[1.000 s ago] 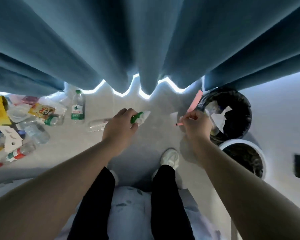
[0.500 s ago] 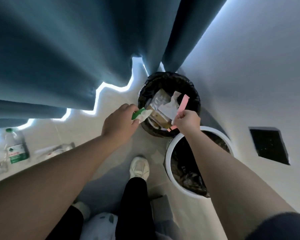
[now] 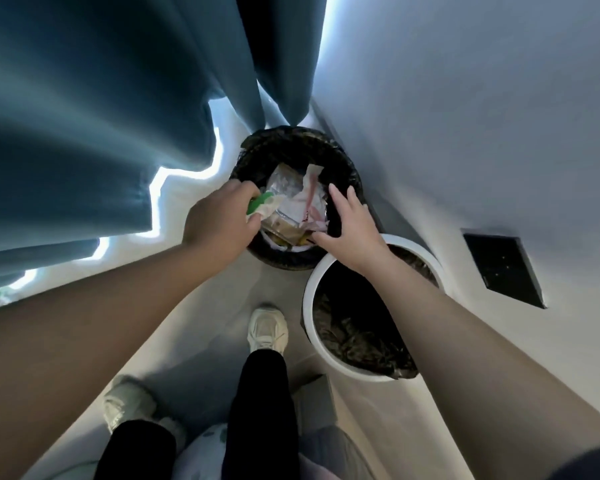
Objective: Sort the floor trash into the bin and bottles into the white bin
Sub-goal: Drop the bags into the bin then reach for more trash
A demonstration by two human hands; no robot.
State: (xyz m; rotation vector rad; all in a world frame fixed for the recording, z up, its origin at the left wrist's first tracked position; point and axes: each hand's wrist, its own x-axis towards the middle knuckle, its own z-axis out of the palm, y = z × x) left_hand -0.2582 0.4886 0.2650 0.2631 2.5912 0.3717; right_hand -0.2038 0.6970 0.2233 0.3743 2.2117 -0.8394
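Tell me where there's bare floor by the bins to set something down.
Bare floor lies between the front shoe and rear shoe, and a smaller patch between front shoe and black bin. That bin is crowded: heaped wrappers, left hand gripping a green wrapper, right hand above.

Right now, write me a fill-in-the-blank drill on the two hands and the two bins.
1. The left hand holds a ____-and-white wrapper over the black bin.
2. The right hand is ____, fingers spread, holding nothing.
3. The nearer bin has a ____ rim.
Missing words: green; open; white.
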